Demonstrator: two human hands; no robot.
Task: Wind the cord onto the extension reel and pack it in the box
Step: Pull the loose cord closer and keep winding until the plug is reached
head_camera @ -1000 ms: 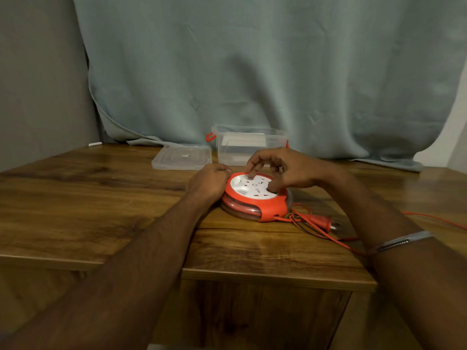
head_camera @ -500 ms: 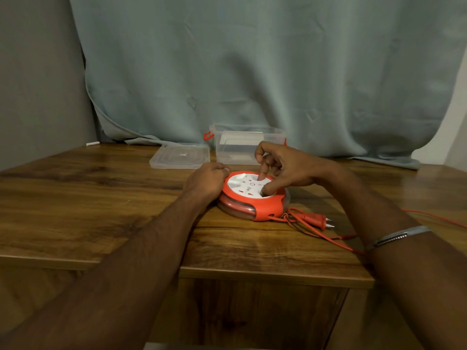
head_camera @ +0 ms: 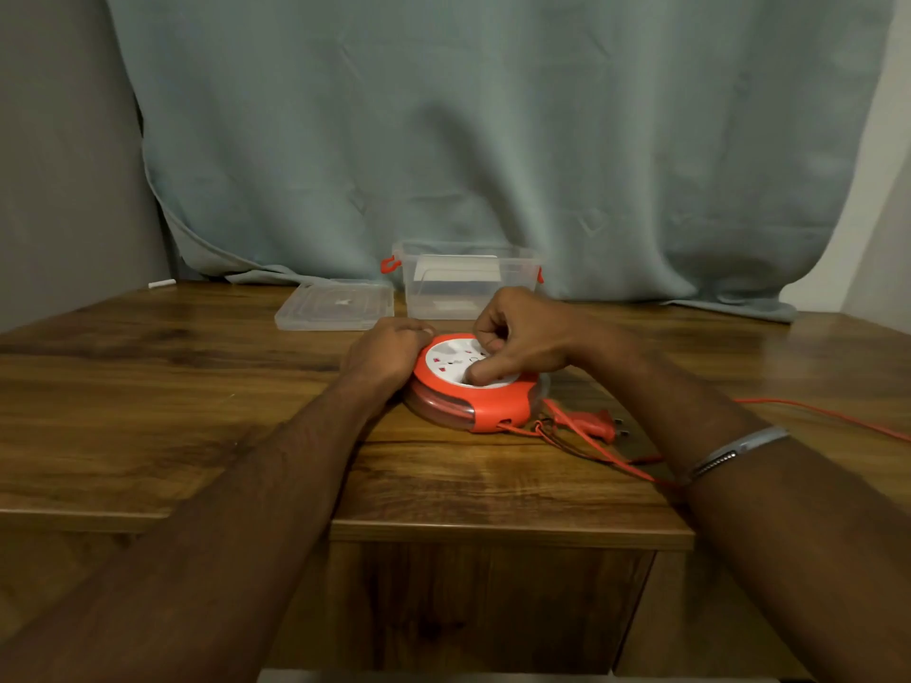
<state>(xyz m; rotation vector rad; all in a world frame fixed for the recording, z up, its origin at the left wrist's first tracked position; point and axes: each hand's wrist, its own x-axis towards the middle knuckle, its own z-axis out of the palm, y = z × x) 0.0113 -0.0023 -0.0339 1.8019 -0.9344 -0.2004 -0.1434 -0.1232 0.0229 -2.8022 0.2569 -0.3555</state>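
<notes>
Left hand (head_camera: 384, 350) grip curled against reel (head_camera: 473, 386) rim; right hand (head_camera: 517, 337) fingertips pinching its white centre (wrist bent downward).

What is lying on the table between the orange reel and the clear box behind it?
Nothing lies there: the head view shows bare table between the reel and the box; only the right hand hangs above it.
</notes>
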